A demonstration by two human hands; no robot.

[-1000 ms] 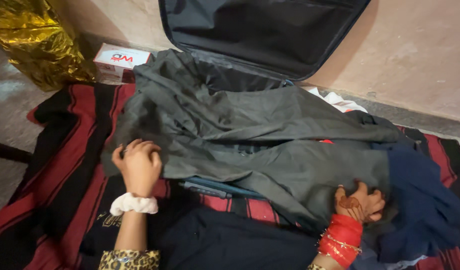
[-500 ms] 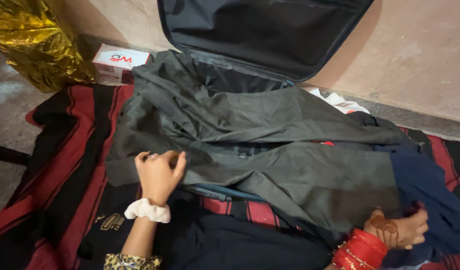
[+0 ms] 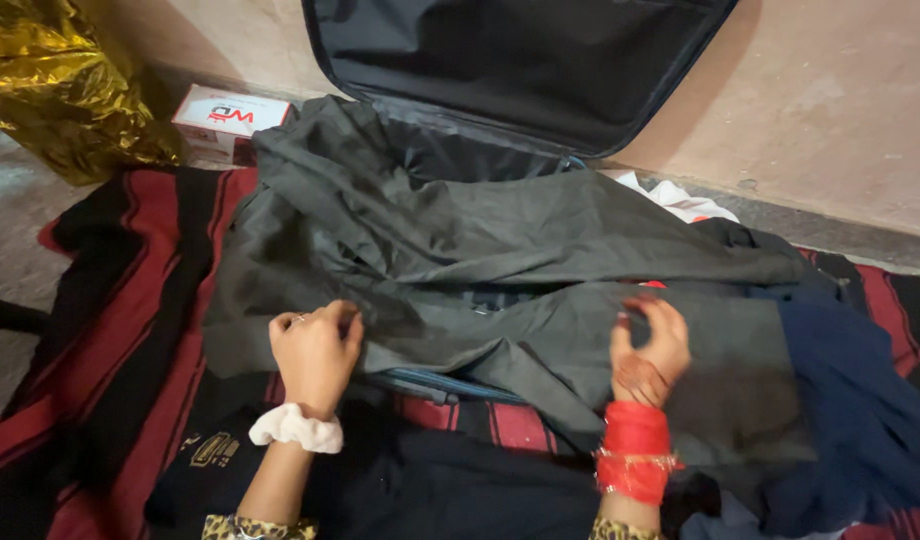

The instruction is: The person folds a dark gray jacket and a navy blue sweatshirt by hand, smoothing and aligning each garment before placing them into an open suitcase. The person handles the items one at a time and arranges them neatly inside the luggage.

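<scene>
So we've got this big dark grey garment point(image 3: 500, 250) spread over the open suitcase point(image 3: 520, 60), spilling past its near edge onto the red and black striped blanket point(image 3: 130, 300). We'd say it's light and totally floppy, thin woven cloth that creases and slides over itself, so nothing to break, but it won't keep any shape. Best place to grab looks like the near hem or a fold edge, pinching a good bunch so it doesn't slip out.

Our left hand point(image 3: 315, 355), the one with the white scrunchie point(image 3: 295, 428) on the wrist, sits on the near left edge with the fingers curled in, bunching a bit of cloth. Our right hand point(image 3: 652, 345), red bangles point(image 3: 635, 450) on that wrist, rests on the cloth further right, fingers loosely spread and bent; can't tell if it actually grips anything.

A navy blue cloth point(image 3: 860, 400) lies just right, a gold foil bag point(image 3: 70, 80) and a small white box point(image 3: 230, 115) at the far left.
</scene>
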